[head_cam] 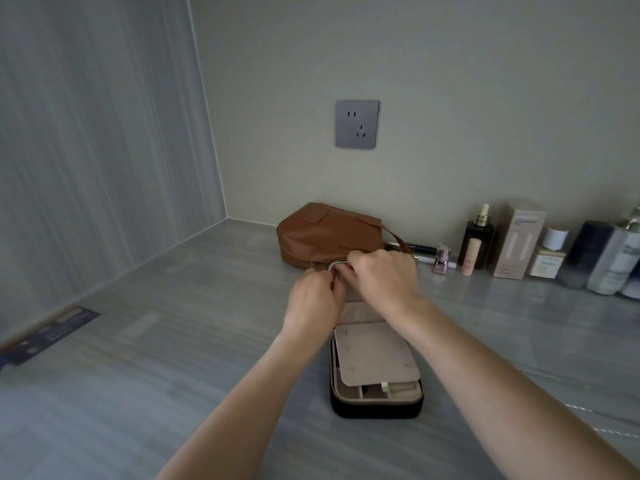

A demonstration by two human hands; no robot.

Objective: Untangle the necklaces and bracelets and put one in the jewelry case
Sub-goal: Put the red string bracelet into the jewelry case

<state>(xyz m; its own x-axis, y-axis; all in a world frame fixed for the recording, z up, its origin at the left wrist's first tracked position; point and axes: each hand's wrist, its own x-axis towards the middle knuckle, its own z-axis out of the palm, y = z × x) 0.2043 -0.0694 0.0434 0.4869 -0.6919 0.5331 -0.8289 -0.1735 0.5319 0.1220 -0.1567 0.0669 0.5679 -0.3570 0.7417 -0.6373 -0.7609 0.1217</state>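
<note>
The jewelry case (375, 407) lay open on the worktop (173, 341), near and centre, its black zipped wall toward the camera and a beige flap (374, 355) lying over its compartments. Its lid (360, 311) rose at the far end. Both grips met at the lid's upper rim: the left hand (311, 301) and right hand (382, 275) had their fingers curled tight, tips almost touching. Whether they pinched the rim itself or something small could not be told.

Just beyond the hands sat 1 brown bag (322, 233) against the far wall. A row of bottles and boxes (516, 244) lined that wall to the right. A pale thin strand (578, 407), too faint to name, lay near the right edge. The worktop stretched bare from the case to the left wall, where a dark strip (48, 336) lay.
</note>
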